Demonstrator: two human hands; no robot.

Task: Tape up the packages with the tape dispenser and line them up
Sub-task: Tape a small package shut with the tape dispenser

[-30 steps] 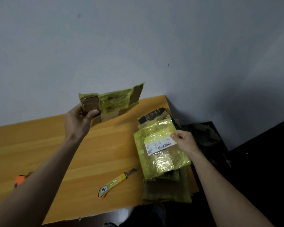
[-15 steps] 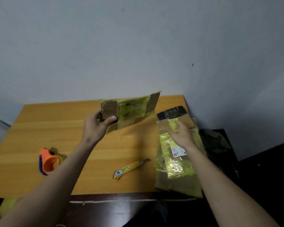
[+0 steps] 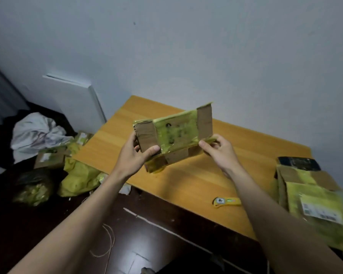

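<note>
Head view, looking down over my forearms. My right hand (image 3: 219, 153) has left the stack of packages (image 3: 313, 196) at the right end of the table (image 3: 196, 180) and now pinches the right edge of the flattened box (image 3: 174, 135), thumb and curled fingers closed on it. My left hand (image 3: 135, 155) has kept its grip on the box's left cardboard flap, thumb across the front. A second ago only the left hand held this box, raised and off to the left; now both hands hold it up in front of me, above the middle of the table and clear of the surface. I judge this as the start of folding the box into shape, so no taping has begun.

The tape dispenser, seen half a second ago on the table's left part, is out of sight now, as my view has swung left and tilted. The box cutter (image 3: 227, 201) lies near the table's front edge, between my forearms and apart from the stack.

Open table lies under and beyond the box, up to the wall (image 3: 206, 56). The stack overhangs the front right corner. Left of the table, the floor (image 3: 48, 224) carries more yellow wrapping (image 3: 77, 175) and a white cloth (image 3: 36, 133), so room there is poor.
</note>
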